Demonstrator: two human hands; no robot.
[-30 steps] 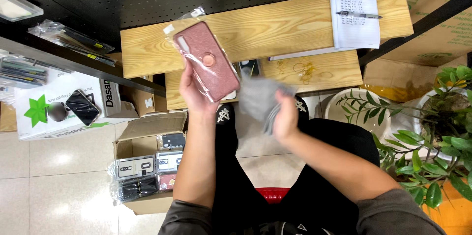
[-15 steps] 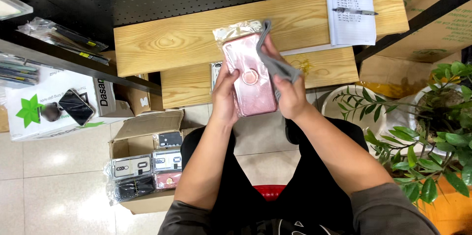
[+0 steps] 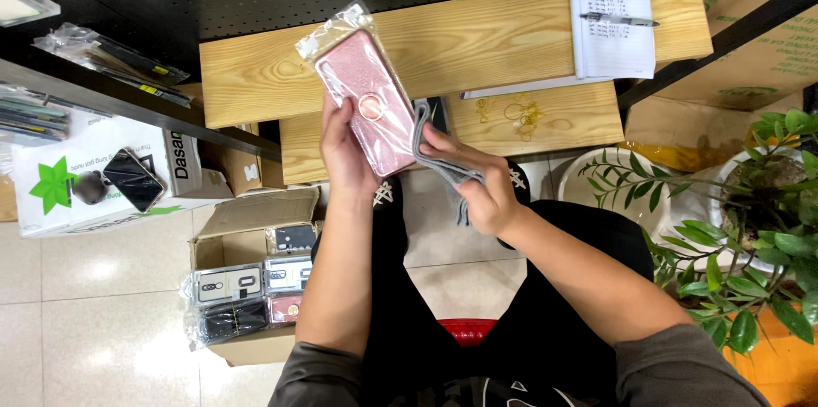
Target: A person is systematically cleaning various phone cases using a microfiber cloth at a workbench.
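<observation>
Left hand (image 3: 342, 147) gripping a glittery pink phone case (image 3: 366, 100) in crinkly clear plastic, centre frame, long axis tilting toward upper left, right hand (image 3: 477, 181) pinching a soft grey cloth (image 3: 439, 160), possibly microfibre, touching the case's lower edge, above a pale wooden bench (image 3: 477, 32).

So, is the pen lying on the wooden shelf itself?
No, the pen lies on the open notebook, which rests on the wooden shelf.

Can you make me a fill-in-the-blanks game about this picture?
1. The left hand holds a phone case that is ___ in colour.
2. The right hand holds a grey ___.
3. A pen lies on the ___.
4. The box on the floor holds more phone ___.

Missing words: pink; cloth; notebook; cases
</observation>
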